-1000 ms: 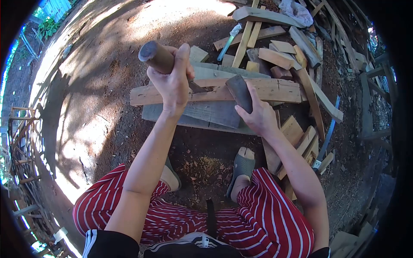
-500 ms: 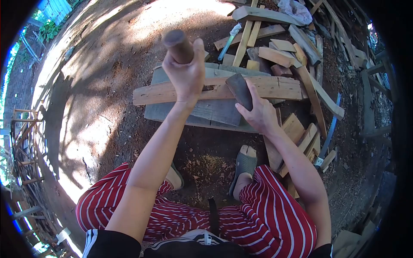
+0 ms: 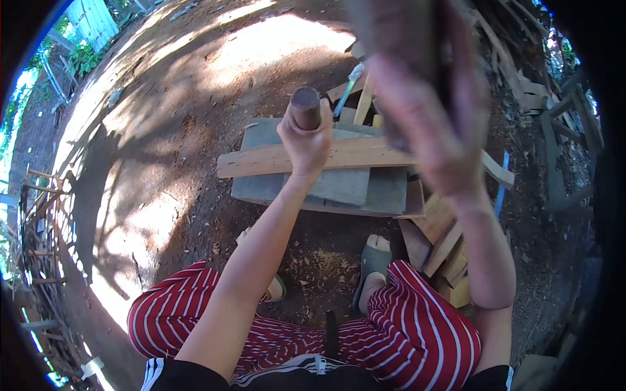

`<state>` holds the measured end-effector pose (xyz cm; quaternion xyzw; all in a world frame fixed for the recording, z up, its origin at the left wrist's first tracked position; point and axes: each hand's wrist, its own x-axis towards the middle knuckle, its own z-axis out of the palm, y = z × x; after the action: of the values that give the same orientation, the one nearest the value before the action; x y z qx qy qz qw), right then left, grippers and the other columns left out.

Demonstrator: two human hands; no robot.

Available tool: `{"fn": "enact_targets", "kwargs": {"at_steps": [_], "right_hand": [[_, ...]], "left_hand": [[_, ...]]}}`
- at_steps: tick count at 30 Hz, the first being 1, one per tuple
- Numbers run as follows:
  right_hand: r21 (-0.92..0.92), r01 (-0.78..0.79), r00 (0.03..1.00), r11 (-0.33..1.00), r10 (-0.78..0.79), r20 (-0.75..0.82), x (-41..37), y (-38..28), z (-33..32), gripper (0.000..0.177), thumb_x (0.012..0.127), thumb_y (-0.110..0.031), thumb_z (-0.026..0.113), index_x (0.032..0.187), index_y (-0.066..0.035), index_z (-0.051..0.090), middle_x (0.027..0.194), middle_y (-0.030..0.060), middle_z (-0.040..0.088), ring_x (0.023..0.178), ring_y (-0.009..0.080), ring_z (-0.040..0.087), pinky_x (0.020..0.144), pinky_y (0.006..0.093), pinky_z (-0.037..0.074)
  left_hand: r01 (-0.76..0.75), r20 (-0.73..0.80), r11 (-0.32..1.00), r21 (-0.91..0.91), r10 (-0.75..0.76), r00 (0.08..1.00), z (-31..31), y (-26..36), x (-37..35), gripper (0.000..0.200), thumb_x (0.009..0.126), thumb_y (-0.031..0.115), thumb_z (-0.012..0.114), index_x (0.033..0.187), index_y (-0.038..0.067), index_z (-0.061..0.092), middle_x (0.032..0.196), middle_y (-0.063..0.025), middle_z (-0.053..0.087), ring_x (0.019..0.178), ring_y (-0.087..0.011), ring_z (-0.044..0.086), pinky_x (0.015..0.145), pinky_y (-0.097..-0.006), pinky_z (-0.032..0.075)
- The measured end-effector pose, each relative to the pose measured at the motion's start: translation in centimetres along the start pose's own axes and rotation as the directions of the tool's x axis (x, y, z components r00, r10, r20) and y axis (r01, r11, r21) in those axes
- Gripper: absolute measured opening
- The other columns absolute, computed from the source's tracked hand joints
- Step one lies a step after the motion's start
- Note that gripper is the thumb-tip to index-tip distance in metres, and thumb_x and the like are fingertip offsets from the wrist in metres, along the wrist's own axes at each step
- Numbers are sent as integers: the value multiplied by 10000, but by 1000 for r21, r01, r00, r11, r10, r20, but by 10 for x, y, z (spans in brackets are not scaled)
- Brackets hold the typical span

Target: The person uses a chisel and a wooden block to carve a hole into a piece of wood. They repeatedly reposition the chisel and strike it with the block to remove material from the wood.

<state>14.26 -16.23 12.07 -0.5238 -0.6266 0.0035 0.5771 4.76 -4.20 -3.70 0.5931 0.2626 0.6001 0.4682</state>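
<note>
My left hand (image 3: 305, 148) is wrapped round the thick round handle of a chisel (image 3: 305, 108), its flat butt facing up. The blade is hidden below my fist, over a long pale wooden beam (image 3: 368, 154). This beam lies crosswise on a low grey plank bench (image 3: 385, 191). Raised close to the camera, my right hand (image 3: 430, 127) grips a dark wooden block (image 3: 401, 39). Motion smears both that hand and the block, and they cover the right end of the beam.
Offcuts and boards (image 3: 447, 238) are heaped to the right of the bench, with a blue saw-like strip (image 3: 502, 186) beside them. A brush-like tool with a green handle (image 3: 349, 91) lies behind the bench. My sandalled feet (image 3: 373, 267) are in front.
My right hand has lifted the dark block from just over the beam up towards the camera. My left hand, still round the chisel, appears lower and further right as the view shifts.
</note>
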Motion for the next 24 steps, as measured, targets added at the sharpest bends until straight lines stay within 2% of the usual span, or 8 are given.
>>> {"fn": "enact_targets", "kwargs": {"at_steps": [4, 6, 10, 12, 14, 16, 22, 24], "right_hand": [[-529, -136, 784, 838, 417, 460, -9, -17, 17, 735, 868, -285, 672, 1500, -84, 354, 1054, 162, 688, 859, 258, 699, 767, 376, 536], [-384, -110, 880, 917, 269, 391, -1, -24, 14, 734, 870, -282, 673, 1500, -83, 353, 1017, 169, 694, 862, 266, 702, 793, 376, 538], [-34, 208, 977, 978, -207, 46, 3, -30, 17, 745, 873, -296, 676, 1506, -89, 342, 923, 195, 701, 864, 298, 710, 855, 387, 540], [-548, -117, 775, 828, 421, 471, -17, -30, 16, 787, 844, -295, 698, 1510, -83, 336, 922, 199, 696, 882, 301, 706, 868, 413, 532], [-557, -112, 747, 823, 439, 499, -13, -27, 5, 817, 822, -306, 711, 1511, -80, 334, 959, 209, 702, 905, 301, 708, 878, 424, 527], [-276, -41, 954, 960, 120, 275, -16, -18, 9, 824, 822, -329, 711, 1512, -83, 333, 957, 209, 712, 952, 298, 705, 885, 419, 526], [-316, -83, 905, 945, 204, 372, -47, -2, 20, 795, 856, -377, 653, 1514, -113, 295, 817, 247, 677, 745, 396, 685, 733, 460, 555], [-392, -213, 800, 895, 390, 456, -35, -18, 6, 800, 865, -319, 647, 1537, -123, 260, 1265, 265, 576, 1104, 359, 624, 1004, 410, 463]], "left_hand": [[203, 25, 926, -319, -206, 978, -10, -33, -2, 216, 729, 78, 768, 858, 1, 612, 852, -25, 652, 813, -80, 574, 738, -227, 458], [-184, 79, 981, 62, 179, 981, -8, -31, -3, 216, 732, 61, 763, 857, -1, 599, 814, -23, 639, 786, -79, 554, 710, -244, 460], [-71, 31, 994, -77, 74, 997, -2, -11, -9, 234, 723, 49, 782, 850, 0, 592, 756, -17, 619, 736, -72, 534, 670, -251, 456], [-186, 118, 982, -20, 187, 975, -12, -14, -13, 240, 710, 30, 779, 879, -5, 611, 788, -13, 638, 775, -71, 558, 706, -257, 474], [115, 102, 978, -172, -98, 990, -9, 4, -12, 225, 703, 14, 756, 876, 2, 613, 807, 1, 636, 794, -68, 557, 718, -267, 479], [-233, 26, 972, -24, 234, 972, -5, -1, -17, 190, 728, 18, 740, 870, -6, 616, 852, 9, 634, 774, -71, 543, 729, -253, 472], [-38, 100, 995, -96, 48, 994, -17, -46, -24, 214, 714, 26, 777, 827, 4, 596, 769, 42, 596, 753, -37, 493, 679, -227, 447], [-64, 119, 981, -183, 87, 989, -17, 1, -30, 196, 718, 10, 760, 810, 13, 587, 764, 38, 594, 752, -32, 489, 655, -225, 442]]}}
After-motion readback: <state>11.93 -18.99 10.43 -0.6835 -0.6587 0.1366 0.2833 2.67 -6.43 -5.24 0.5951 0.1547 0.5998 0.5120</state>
